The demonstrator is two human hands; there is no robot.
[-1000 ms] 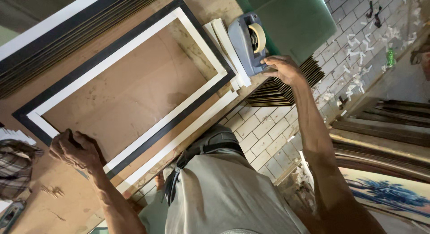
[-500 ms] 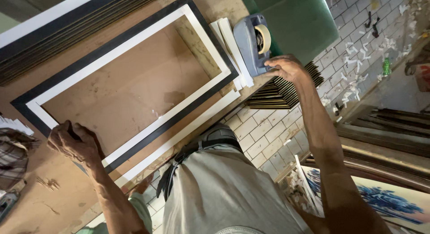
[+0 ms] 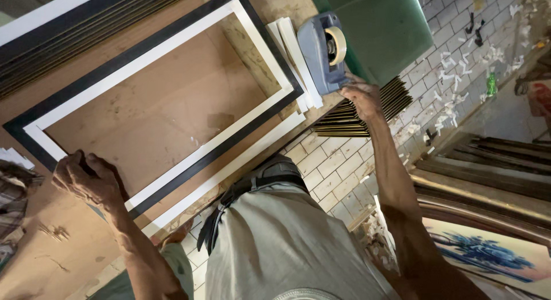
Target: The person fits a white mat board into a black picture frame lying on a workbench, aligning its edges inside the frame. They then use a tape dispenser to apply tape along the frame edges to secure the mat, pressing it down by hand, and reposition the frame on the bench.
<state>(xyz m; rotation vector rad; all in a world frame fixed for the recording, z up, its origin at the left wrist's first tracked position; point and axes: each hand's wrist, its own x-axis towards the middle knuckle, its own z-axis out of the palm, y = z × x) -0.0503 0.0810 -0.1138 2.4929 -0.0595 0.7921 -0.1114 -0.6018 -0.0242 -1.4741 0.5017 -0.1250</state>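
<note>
On the counter (image 3: 69,260), a wooden worktop, lies a large rectangular picture frame (image 3: 166,99) with a black outer moulding and a white inner border, brown backing board showing through its opening. It lies flat, set at an angle across the surface.

Left hand (image 3: 89,179): rests on the near left corner of the frame, fingers curled over the black edge and pressing down. The grip is closed on that corner, though how far the fingers wrap under cannot be told.

Right hand (image 3: 360,98): reaches to the right end of the counter and touches the base of a grey-blue tape dispenser (image 3: 322,50), which carries a roll of pale tape (image 3: 336,46). Fingertips sit at the dispenser's lower edge; whether this grip is closed on tape or merely touching cannot be told.

Between frame and dispenser lie several loose white strips (image 3: 293,53), just beside the frame's right end. Another long white strip (image 3: 229,168) runs along the frame's near edge. Dark mouldings (image 3: 86,30) are stacked on the far side. A green panel (image 3: 390,24) stands right of the dispenser. Below the counter edge, a stack of dark slats (image 3: 356,113) rests over a tiled floor (image 3: 453,65). Framed pieces, one with a blue painting (image 3: 488,254), lean at the right.
</note>
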